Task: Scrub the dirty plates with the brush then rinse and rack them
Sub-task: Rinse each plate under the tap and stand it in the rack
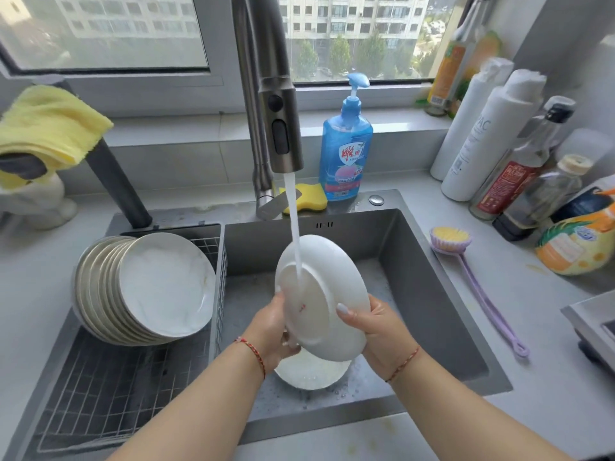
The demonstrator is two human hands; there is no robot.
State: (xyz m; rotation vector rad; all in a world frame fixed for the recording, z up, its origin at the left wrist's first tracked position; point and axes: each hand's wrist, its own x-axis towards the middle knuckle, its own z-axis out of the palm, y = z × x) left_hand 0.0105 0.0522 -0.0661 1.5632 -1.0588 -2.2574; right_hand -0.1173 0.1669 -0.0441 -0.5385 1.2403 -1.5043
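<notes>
Rinsing step: left hand (271, 331) and right hand (379, 331) grip the plate (319, 294) by its rim under the tap stream (294, 227). Next, judged: transfer to the rack (100, 387) beside the stacked plates (146, 287).

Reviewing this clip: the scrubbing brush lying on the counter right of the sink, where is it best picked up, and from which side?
Grip the brush mid-handle from above, fingers across the thin purple shaft. It lies flat on the counter, bristle head toward the bottles, loop end nearest the person, so the right hand is closest, though it now holds the plate.
</notes>
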